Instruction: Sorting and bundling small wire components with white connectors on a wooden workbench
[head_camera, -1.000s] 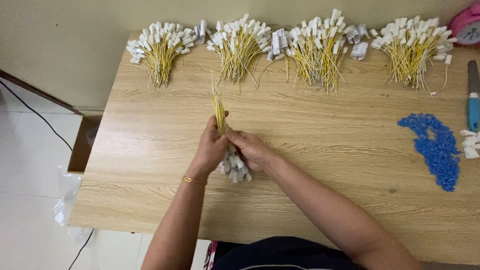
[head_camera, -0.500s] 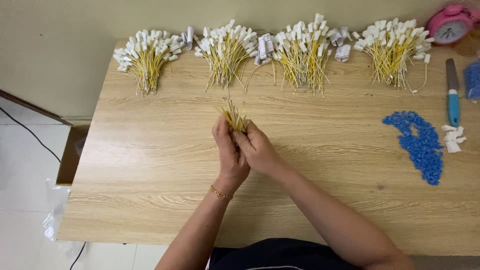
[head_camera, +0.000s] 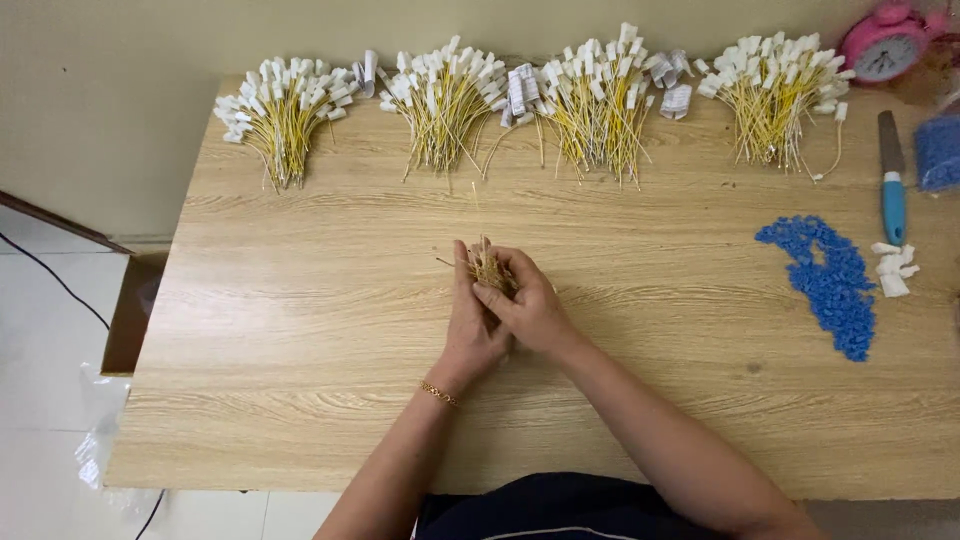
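Both my hands meet at the middle of the wooden table (head_camera: 300, 330). My left hand (head_camera: 468, 325), with a gold bracelet at the wrist, and my right hand (head_camera: 530, 305) are closed together around a bundle of thin yellow wires (head_camera: 487, 265). Only the wire ends stick up above my fingers; the rest of the bundle is hidden inside my hands.
Along the far edge lie several fanned bundles of yellow wires with white connectors (head_camera: 283, 108) (head_camera: 445, 95) (head_camera: 600, 95) (head_camera: 775, 90). A heap of small blue pieces (head_camera: 830, 285), a few white pieces (head_camera: 890, 270), a blue-handled tool (head_camera: 892, 180) and a pink clock (head_camera: 885, 45) are at the right.
The long wire bundle that stood up from my hands has been drawn down into them, so only short ends show. The white connectors below my hands are no longer seen.
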